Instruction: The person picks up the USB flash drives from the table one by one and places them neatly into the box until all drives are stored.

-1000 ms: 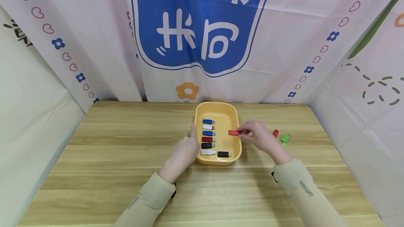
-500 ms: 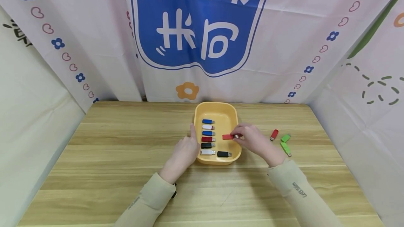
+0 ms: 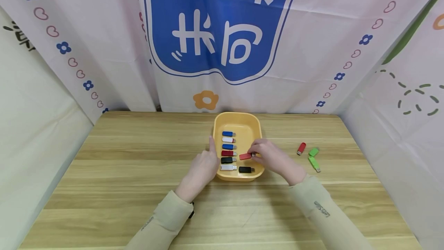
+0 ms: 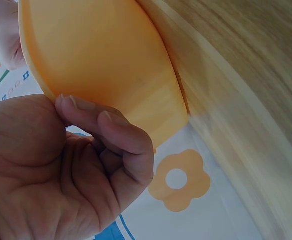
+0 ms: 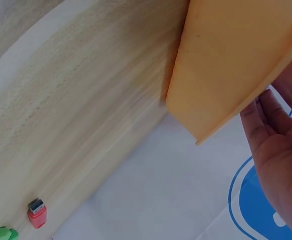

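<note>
My right hand (image 3: 272, 156) pinches a red USB flash drive (image 3: 244, 156) by its metal plug end, low inside the yellow tray (image 3: 258, 126). Whether the drive touches the tray floor I cannot tell. My left hand (image 3: 204, 167) holds the tray's left rim, index finger stretched along it. In the left wrist view, the curled fingers (image 4: 128, 135) lie against the tray's outer wall. Within the tray, a column of drives runs down the left side, from a blue drive (image 3: 228, 134) to a white drive (image 3: 228, 168). A black drive (image 3: 246, 169) lies right of the white one.
Right of the tray, a red drive (image 3: 301, 148) and two green drives, one nearer (image 3: 314, 164) and one farther (image 3: 313, 151), lie on the wooden table (image 3: 145, 157). A printed curtain (image 3: 180, 92) hangs behind the table's back edge.
My right hand has carried the red drive from over the tray's right rim leftward and nearer, down beside the column. The loose drives at right are now uncovered. My left hand stays put.
</note>
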`<state>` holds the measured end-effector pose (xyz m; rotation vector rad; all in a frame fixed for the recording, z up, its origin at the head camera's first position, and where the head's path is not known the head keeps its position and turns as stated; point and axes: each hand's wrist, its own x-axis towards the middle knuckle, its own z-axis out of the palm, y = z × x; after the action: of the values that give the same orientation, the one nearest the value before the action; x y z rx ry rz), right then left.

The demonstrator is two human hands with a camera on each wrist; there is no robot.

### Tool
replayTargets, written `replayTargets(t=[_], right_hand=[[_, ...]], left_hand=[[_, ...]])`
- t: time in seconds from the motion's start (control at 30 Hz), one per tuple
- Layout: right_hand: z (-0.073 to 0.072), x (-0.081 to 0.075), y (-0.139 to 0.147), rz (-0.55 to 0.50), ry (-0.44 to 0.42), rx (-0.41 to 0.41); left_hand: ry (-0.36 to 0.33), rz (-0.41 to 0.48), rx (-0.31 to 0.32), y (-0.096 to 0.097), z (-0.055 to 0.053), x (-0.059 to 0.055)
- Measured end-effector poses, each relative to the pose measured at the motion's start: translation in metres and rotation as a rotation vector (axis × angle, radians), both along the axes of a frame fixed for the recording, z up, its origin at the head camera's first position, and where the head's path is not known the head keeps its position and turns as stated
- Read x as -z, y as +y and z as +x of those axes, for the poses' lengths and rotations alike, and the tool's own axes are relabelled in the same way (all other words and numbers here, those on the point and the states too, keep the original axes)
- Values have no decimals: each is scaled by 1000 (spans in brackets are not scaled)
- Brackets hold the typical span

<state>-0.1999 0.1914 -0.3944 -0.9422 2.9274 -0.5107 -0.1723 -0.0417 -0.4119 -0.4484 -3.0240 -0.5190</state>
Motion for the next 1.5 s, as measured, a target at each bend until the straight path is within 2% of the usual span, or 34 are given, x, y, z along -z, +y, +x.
replayTargets(t=[0.17, 0.3, 0.43, 0.63, 0.9, 1.07, 1.33, 1.5], right_hand=[[-1, 4, -4, 46, 15, -25], [-3, 6, -7, 94, 48, -53], [-4, 8, -10, 124, 46, -61], [-7, 12, -14, 159, 63, -79], [-9, 13, -21, 257, 51, -24], [-10, 14, -24, 284, 36, 10], [-12, 17, -27, 313, 75, 4], [-11, 17, -28, 313, 71, 4]], left_hand=[[-13, 0, 0, 0, 0, -1], [5, -4, 5, 0, 0, 0], [23, -4, 9, -1, 0, 1], [12, 5, 2, -1, -1, 1], [1, 0, -4, -1, -1, 1], [11, 1, -1, -1, -1, 2], [17, -6, -2, 0, -2, 2], [25, 3, -5, 0, -1, 2]])
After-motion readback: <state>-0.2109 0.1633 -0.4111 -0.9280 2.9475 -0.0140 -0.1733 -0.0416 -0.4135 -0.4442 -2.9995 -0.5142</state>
